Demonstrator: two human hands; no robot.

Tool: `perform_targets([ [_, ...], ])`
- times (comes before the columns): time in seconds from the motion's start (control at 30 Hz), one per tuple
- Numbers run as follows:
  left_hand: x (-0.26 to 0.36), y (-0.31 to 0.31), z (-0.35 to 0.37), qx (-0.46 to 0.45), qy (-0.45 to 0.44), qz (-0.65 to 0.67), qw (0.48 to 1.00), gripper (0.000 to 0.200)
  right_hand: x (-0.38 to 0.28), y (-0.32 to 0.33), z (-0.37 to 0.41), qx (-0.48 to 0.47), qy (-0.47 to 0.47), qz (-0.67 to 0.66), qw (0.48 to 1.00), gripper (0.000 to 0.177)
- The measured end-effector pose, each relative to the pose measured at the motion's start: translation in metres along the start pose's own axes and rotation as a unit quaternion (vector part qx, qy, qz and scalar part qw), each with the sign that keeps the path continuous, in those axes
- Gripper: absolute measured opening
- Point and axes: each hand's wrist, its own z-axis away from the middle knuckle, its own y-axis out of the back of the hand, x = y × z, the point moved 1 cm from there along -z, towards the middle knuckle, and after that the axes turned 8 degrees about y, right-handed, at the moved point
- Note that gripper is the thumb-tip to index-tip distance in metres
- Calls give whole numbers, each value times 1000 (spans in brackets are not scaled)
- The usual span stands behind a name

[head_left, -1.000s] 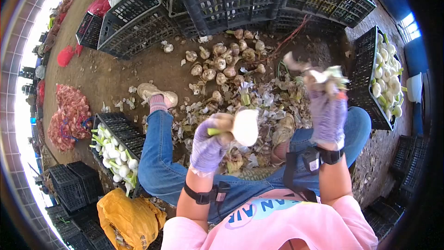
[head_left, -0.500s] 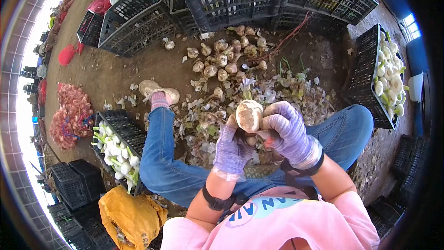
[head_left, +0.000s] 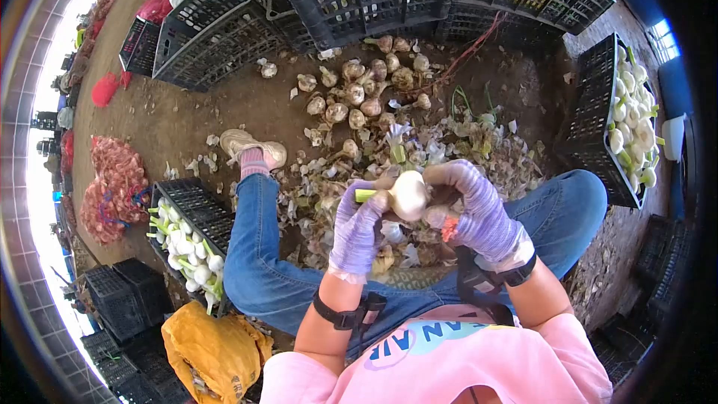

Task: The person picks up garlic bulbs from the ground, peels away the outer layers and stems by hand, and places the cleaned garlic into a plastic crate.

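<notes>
left hand (head_left: pixel 357 226) is gripping garlic bulb (head_left: pixel 409 196) at its stem (head_left: pixel 364 195); bulb is showing white, brown-streaked earlier, sitting mid-frame between hands; right hand (head_left: pixel 479 213) is curling alongside, hold unclear.

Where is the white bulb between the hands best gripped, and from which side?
Likely by its green stem, coming from the left: the stem juts that way, offering a narrow handle, while the round white bulb faces the right hand.
</notes>
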Motion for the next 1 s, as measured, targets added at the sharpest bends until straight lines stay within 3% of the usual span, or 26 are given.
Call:
perform_targets([
  [0.03, 1, 1, -1, 1, 3, -3, 1000, 36, 5, 2, -1, 3, -2, -2, 1000, 27],
  [0.1, -1, 4, -4, 34, 26, -57, 997, 34, 22, 4, -2, -58, -124, -102, 985, 23],
  [0.13, -1, 3, -7, 24, 3, -14, 1000, 32, 28, 3, -3, 7, -193, -184, 964, 19],
  [0.17, -2, 6, -12, -29, -4, 41, 999, 33, 41, 5, -7, 9, -194, -183, 964, 19],
  [0.23, -1, 11, -23, -17, -6, 81, 997, 31, 78, 16, -18, 209, -208, -307, 905, 16],
  [0.27, -1, 12, -30, -16, -4, 84, 996, 31, 93, 23, -25, 192, -219, -251, 923, 14],
  [0.3, -1, 13, -38, -21, -4, 172, 985, 31, 108, 22, -34, 191, -222, -250, 923, 14],
  [0.33, 0, 14, -48, -27, -4, 259, 966, 31, 122, 21, -46, 100, -176, -73, 977, 15],
  [0.37, 1, 18, -58, -26, -3, 261, 965, 31, 132, 19, -61, 3, -121, 108, 987, 17],
  [0.43, 0, 29, -75, -69, 44, 261, 962, 29, 144, 13, -104, -20, -134, 166, 977, 19],
  [0.5, -12, 40, -83, -17, 60, 286, 956, 27, 177, 3, -149, -70, -113, 343, 930, 22],
  [0.57, -16, 51, -89, 97, 103, 231, 963, 32, 202, -10, -198, -73, -134, 344, 927, 25],
  [0.6, -16, 52, -93, 86, 99, 215, 968, 34, 217, -15, -219, -70, -156, 344, 923, 28],
  [0.63, -14, 54, -95, 116, 111, 180, 970, 32, 250, -20, -234, -68, 10, 404, 912, 35],
  [0.7, -16, 61, -103, 133, 132, 175, 967, 34, 278, -30, -265, -175, 71, 473, 861, 40],
  [0.73, -18, 67, -107, 138, 131, 179, 965, 34, 292, -38, -279, -232, 11, 508, 829, 45],
  [0.77, -22, 73, -109, 149, 135, 175, 964, 35, 294, -43, -281, -239, 11, 508, 828, 45],
  [0.83, -24, 80, -113, 161, 139, 176, 961, 36, 279, -45, -282, -207, -79, 545, 809, 50],
  [0.87, -23, 80, -114, 168, 133, 185, 959, 37, 267, -44, -286, -235, -119, 544, 796, 53],
  [1.0, -17, 76, -111, 176, 120, 175, 961, 35, 265, -44, -276, -249, -101, 609, 746, 52],
])
